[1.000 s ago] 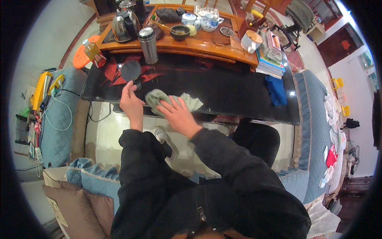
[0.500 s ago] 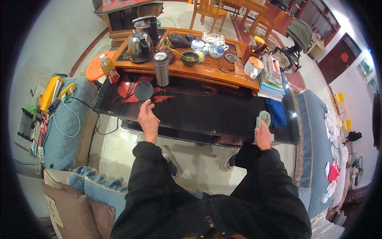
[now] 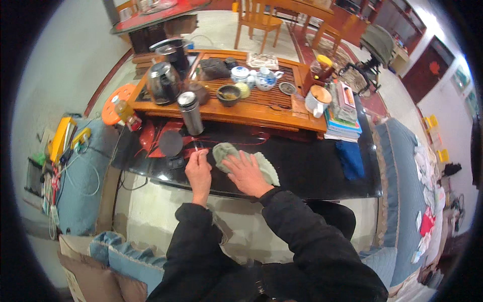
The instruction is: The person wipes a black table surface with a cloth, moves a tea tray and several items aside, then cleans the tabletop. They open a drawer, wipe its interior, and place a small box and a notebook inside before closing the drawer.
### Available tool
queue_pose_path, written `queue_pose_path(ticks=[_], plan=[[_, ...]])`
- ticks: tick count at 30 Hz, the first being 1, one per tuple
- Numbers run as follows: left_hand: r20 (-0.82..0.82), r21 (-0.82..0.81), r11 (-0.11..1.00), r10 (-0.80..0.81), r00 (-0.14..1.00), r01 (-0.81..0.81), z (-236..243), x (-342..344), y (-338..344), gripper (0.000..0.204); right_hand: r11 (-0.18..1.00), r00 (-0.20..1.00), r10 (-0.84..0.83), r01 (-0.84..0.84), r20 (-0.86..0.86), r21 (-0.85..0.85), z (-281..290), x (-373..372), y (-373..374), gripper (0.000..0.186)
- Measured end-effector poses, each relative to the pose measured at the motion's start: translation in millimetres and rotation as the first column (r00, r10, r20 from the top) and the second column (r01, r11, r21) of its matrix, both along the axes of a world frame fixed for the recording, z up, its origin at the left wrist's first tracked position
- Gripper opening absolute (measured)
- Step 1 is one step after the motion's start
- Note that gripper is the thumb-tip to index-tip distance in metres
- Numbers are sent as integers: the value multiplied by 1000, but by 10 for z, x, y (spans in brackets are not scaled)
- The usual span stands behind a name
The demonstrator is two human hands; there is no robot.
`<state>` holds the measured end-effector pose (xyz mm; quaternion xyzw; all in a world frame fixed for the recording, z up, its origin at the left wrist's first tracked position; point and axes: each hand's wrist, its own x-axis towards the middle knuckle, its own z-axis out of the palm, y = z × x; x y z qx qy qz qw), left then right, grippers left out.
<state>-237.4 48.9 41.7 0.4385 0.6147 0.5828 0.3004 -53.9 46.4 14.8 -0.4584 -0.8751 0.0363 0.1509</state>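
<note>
On the dark glossy table (image 3: 312, 166), my right hand (image 3: 248, 173) lies flat with fingers spread on a pale green cloth (image 3: 269, 171). My left hand (image 3: 199, 173) is closed in a pinch just left of the cloth. Something thin and pale shows at its fingertips, too small to name. Left of that hand a round, flat black disc (image 3: 171, 143) lies on the table. A small dark object (image 3: 175, 162) sits just below the disc. Beyond my left hand a steel thermos (image 3: 190, 113) stands upright.
A wooden tea tray (image 3: 226, 111) holds a glass kettle (image 3: 163, 83), a dark bowl (image 3: 228, 95), a blue-and-white teapot (image 3: 266, 79) and a white mug (image 3: 317, 103). Stacked books (image 3: 343, 126) and a blue cloth (image 3: 350, 159) are at right. A drink bottle (image 3: 127, 115) stands at far left.
My right hand has brought the green cloth from the table's right side to its middle. My left hand has let go of the black disc and moved slightly right. The view has shifted.
</note>
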Motion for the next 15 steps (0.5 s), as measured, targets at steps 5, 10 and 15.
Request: queue_pose_path(ticks=[5,10,15], plan=[[-9,-10,1000,-2,1000,2,-69,51,30,27,980,986,-166,161,-31,-112,51,719,153,56],[35,-114,991,-69,997,73,-104,199,39,31,868,869,-494,490,36,77,55,2007,-50,59],[-80,9,980,-198,977,199,-29,679,274,30,762,762,-647,647,25,30,-178,2505,-314,65]])
